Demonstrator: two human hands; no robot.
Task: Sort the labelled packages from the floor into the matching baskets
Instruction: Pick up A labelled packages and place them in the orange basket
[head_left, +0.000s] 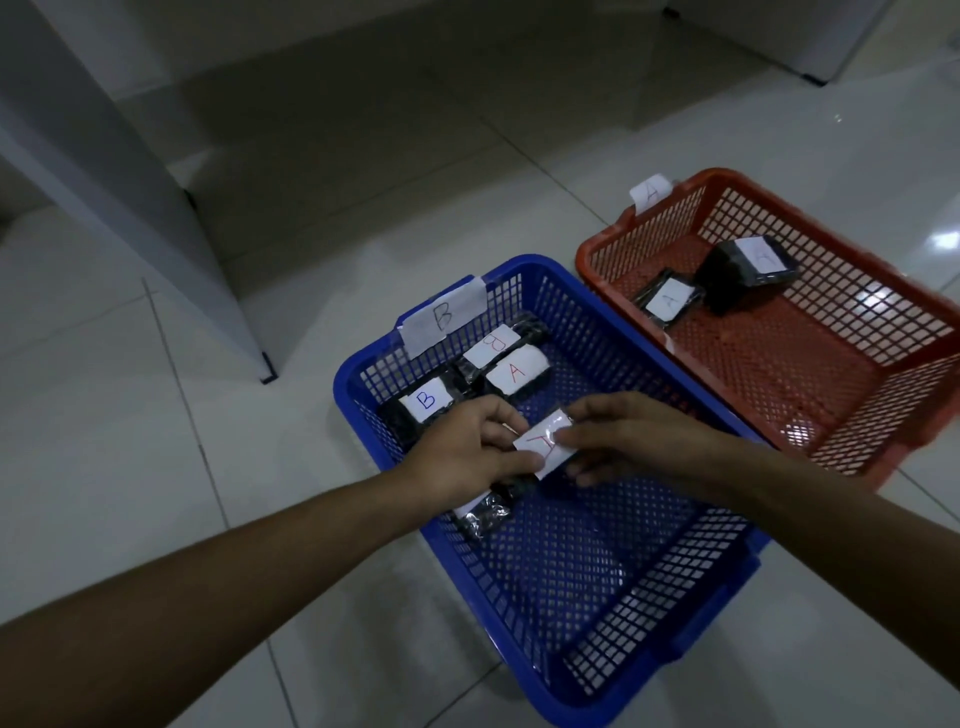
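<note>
Both hands pinch one small black plastic package with a white paper label (543, 442) over the blue plastic mesh basket (597, 597): left hand (467, 447) on its left, right hand (623, 436) on its right. The red plastic mesh basket (857, 374) sits far right.

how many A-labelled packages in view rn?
4. Two lie in the red basket: one flat, one tilted. Two are over the blue basket: one at its back, one held by both hands. The package under the left hand hides its label.
</note>
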